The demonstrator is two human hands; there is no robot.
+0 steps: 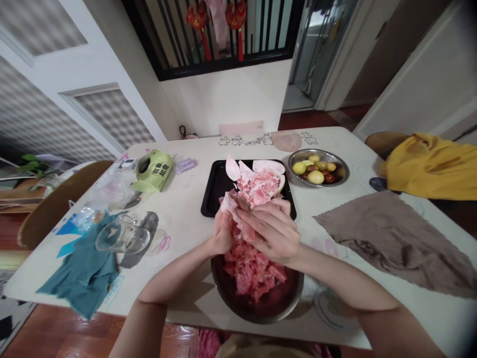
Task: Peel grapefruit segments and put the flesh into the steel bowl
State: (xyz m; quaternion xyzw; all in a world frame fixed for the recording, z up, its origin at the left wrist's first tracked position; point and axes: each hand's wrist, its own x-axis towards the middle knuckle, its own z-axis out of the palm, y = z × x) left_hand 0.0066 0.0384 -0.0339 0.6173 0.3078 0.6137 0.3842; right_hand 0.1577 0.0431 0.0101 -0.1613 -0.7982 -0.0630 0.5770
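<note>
Between my two hands is a pomelo segment (244,227) with pale skin and pink flesh, held above the metal bowl (257,315). My left hand (222,232) grips it from the left, fingers closed. From the right, my right hand (276,231) presses its fingers against the same piece; some fingertips are hidden. Peeled red pomelo flesh (255,276) lies in the bowl. Just beyond my hands, a black tray (214,191) carries a heap of pinkish membrane scraps (257,186) and thick white rind pieces (268,166).
Behind the tray's right side stands a steel bowl (345,174) of small yellow and brown fruits. A brown cloth (391,243) lies at right. At left are a glass jug (119,236) on its side, a teal cloth (84,273) and a green bag (158,171).
</note>
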